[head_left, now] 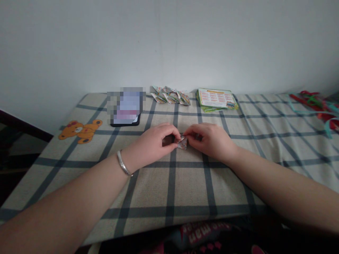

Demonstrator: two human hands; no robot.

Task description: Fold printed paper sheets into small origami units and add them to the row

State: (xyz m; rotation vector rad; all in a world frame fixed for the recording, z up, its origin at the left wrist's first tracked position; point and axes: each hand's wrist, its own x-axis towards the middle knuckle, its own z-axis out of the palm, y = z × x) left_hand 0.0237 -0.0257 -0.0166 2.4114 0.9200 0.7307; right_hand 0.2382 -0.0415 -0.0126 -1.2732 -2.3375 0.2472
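Observation:
A small folded piece of printed paper [182, 143] is pinched between my two hands, just above or on the checked cloth; I cannot tell if it touches. My left hand [159, 139], with a silver bangle at the wrist, holds its left side between thumb and fingertips. On its right side, my right hand [210, 141] grips it with fingers curled inward. Several folded paper pieces [171, 96] with similar print lie in a cluster beyond the hands, near the wall. Part of the held paper is hidden behind the fingers.
A phone [127, 109], partly blurred out, lies at the back left. Left of it is an orange bear cutout [81, 131]. A stack of printed cards [217, 98] sits at the back right. Red, green and turquoise ribbons [317, 106] lie far right. A wall [169, 46] borders the table.

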